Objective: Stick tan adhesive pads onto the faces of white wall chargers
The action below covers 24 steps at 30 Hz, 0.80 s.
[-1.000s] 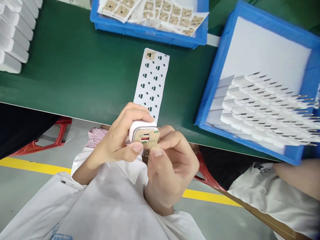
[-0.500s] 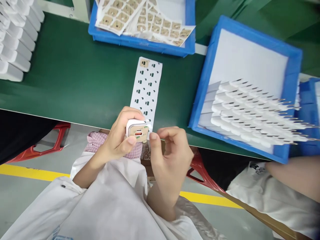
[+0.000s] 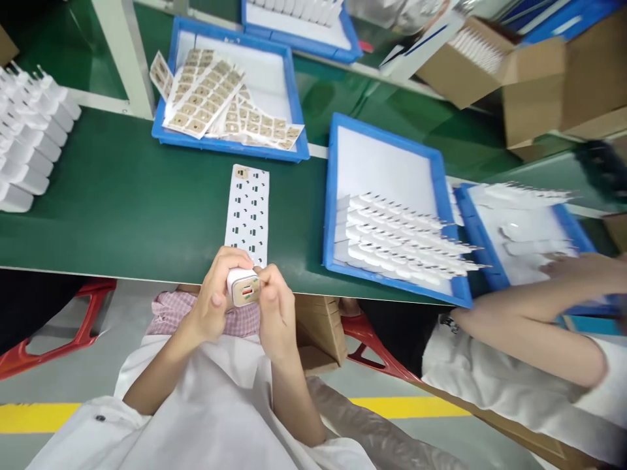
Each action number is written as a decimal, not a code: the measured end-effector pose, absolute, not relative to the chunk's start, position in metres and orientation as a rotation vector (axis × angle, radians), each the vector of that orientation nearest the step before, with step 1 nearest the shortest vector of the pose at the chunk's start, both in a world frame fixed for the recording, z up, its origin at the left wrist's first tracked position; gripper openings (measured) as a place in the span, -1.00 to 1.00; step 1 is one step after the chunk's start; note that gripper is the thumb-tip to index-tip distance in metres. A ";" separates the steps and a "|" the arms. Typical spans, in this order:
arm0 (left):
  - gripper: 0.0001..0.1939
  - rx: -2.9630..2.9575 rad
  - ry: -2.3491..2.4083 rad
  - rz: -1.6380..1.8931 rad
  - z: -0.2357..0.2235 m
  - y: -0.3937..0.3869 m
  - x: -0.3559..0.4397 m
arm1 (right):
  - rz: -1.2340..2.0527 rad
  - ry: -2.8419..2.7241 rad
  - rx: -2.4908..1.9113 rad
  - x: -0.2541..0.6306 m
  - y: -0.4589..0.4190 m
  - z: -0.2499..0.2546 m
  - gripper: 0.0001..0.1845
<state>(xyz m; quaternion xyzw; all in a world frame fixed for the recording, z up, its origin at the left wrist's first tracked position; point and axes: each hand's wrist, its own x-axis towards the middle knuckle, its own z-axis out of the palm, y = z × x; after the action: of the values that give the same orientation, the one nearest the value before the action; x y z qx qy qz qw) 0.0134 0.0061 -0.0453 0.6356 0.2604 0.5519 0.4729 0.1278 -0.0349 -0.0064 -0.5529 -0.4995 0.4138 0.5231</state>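
A white charger plug [image 3: 243, 289] sits between my hands just in front of the table edge, its port end facing me. A tan adhesive sticker covers that end, with the ports showing through its cutout. My left hand [image 3: 210, 300] is closed around the charger's left side, fingers over the top. At the right edge of the charger, my right hand [image 3: 275, 310] grips with bent fingers and thumb. Beyond them lies a white backing sheet [image 3: 245, 214] with rows of dark cutouts, one tan sticker left at its far left corner.
A blue tray [image 3: 230, 150] at the back holds several sticker sheets. Rows of white chargers stand in another blue tray [image 3: 330, 215] on the right, and more chargers [image 3: 29, 156] at far left. A co-worker's arm [image 3: 533, 326] reaches over a tray at right.
My right hand's fingers have come from beside the charger onto its right edge. My left hand keeps hold of it. The view has shifted, showing more of the table's back and right.
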 end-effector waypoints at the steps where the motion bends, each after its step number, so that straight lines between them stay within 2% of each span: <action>1: -0.37 1.586 0.633 1.360 -0.047 0.006 0.013 | 0.962 -1.206 -1.366 0.128 -0.034 -0.003 -0.46; 4: -0.35 1.656 0.645 1.406 -0.054 0.007 0.013 | 0.906 -1.241 -1.426 0.128 -0.031 0.004 -0.44; 9: -0.33 1.697 0.686 1.443 -0.059 0.014 0.012 | 1.033 -1.171 -1.300 0.127 -0.023 0.003 -0.45; 14: -0.28 1.832 0.736 1.370 -0.058 0.015 0.014 | 0.953 -1.124 -1.505 0.127 -0.019 0.005 -0.37; 24: -0.44 1.817 0.670 1.286 -0.039 0.013 0.027 | 1.122 -0.971 -1.275 0.146 -0.019 0.001 -0.41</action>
<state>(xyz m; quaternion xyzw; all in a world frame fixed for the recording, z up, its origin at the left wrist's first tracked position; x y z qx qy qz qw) 0.0273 0.0134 -0.0390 0.7173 0.2647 0.5075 0.3973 0.1461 -0.0194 0.0011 -0.5405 -0.4116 0.4758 0.5587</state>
